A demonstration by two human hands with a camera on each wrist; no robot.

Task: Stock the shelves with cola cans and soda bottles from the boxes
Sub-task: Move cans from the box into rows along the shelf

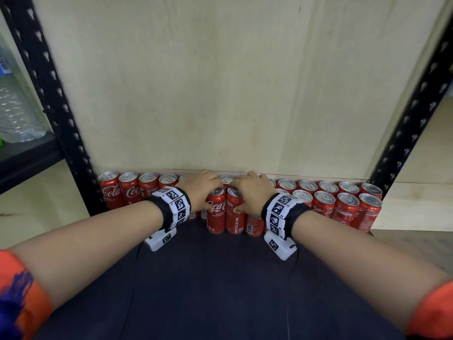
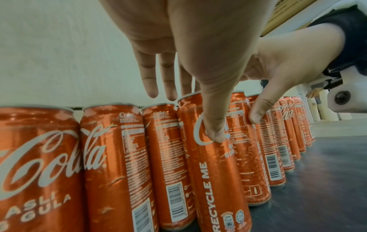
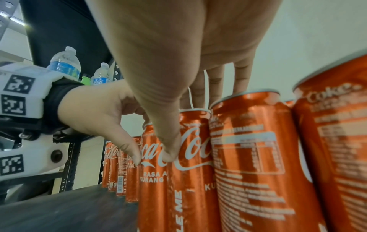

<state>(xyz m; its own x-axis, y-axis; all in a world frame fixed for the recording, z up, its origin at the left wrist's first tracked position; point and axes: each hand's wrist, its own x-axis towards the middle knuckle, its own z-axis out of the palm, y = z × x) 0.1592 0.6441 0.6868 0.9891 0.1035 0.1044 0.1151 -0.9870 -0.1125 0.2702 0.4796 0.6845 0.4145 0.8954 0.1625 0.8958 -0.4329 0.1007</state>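
In the head view, two rows of red cola cans (image 1: pixel 326 202) are seen standing upright along the back of a dark shelf (image 1: pixel 208 278), against a pale wooden board (image 1: pixel 220 82). Two cans stand side by side at the middle front. The left one (image 1: pixel 216 212), marked "Coca-Cola" and "RASA", is gripped near its top by the left hand (image 1: pixel 199 190), fingers over the rim and thumb on the front. The right one (image 1: pixel 235 212), marked "RECYCLE ME", is gripped likewise by the right hand (image 1: pixel 250 192). White bands with black square codes are worn on both wrists. Clear water bottles (image 1: pixel 14 114) are seen on the neighbouring shelf at far left, behind a black post (image 1: pixel 49 94).

In the left wrist view, the thumb (image 2: pixel 214 131) is pressed on a can (image 2: pixel 216 172) lettered "RECYCLE ME"; the fingers (image 2: pixel 151 78) are stretched down behind its rim. Nearer cans are lettered "Cola", "ASLI" and "GULA", with barcodes.

In the right wrist view, the thumb (image 3: pixel 168 149) is pressed on a can (image 3: pixel 190 157) whose script logo and "ME" are read. "RASA" and "KURANG" are read on the neighbouring can (image 3: pixel 152 180), and "Coke" on a near one (image 3: pixel 335 141).
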